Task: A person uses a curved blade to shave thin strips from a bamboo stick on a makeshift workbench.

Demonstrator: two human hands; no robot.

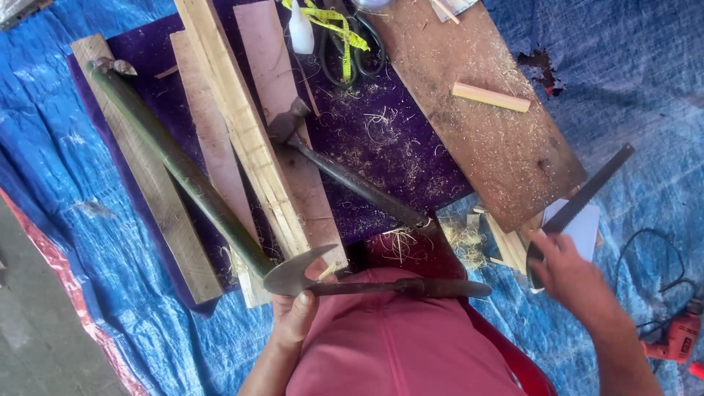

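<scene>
Left hand [297, 312], near centre, fingers curled around a small wood piece [326, 271], w/ a rusty curved blade [367, 282] lying across the lap just above it. Right hand [572, 275], near right, clamped on a dark flat file [587, 192] pointing far-right. Green bamboo pole [180, 165] slants far-left to near-centre over wood planks [246, 125]. Hammer [341, 172] lies mid-scene; blue tarp [638, 81] underneath; red drill [678, 339] at right edge.

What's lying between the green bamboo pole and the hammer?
In the head view, a pale bundle of split wooden strips lies between the green bamboo pole and the hammer, with a pinkish plank beside the strips on the pole's side.
</scene>
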